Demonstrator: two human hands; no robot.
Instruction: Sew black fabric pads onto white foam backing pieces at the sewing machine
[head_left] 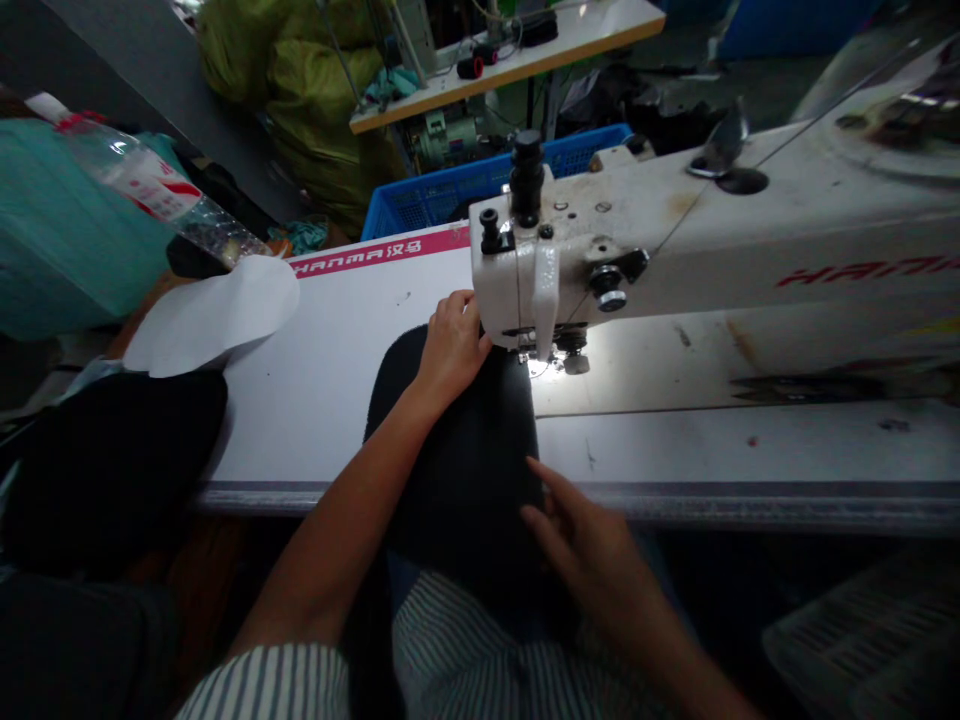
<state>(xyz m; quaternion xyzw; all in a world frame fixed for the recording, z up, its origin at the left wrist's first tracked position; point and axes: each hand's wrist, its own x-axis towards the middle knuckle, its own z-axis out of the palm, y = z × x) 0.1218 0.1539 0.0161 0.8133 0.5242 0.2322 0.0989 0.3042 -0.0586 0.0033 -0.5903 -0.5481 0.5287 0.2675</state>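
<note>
A rounded black fabric piece (480, 450) lies under the sewing machine head (517, 265) and hangs over the table's front edge toward my lap. My left hand (454, 345) rests palm down on its far part, fingers extended and slightly bent, just left of the lit presser foot (534, 352). Near the table edge, my right hand (581, 530) has the fabric's right border between thumb and fingers; some of its fingertips are hidden.
White paper-like pieces (214, 315) and a dark fabric stack (112, 470) sit at the left, below a plastic bottle (161, 185). Dark scissors or snips (810, 388) lie under the machine arm. A blue crate (420, 200) stands behind the table (300, 440).
</note>
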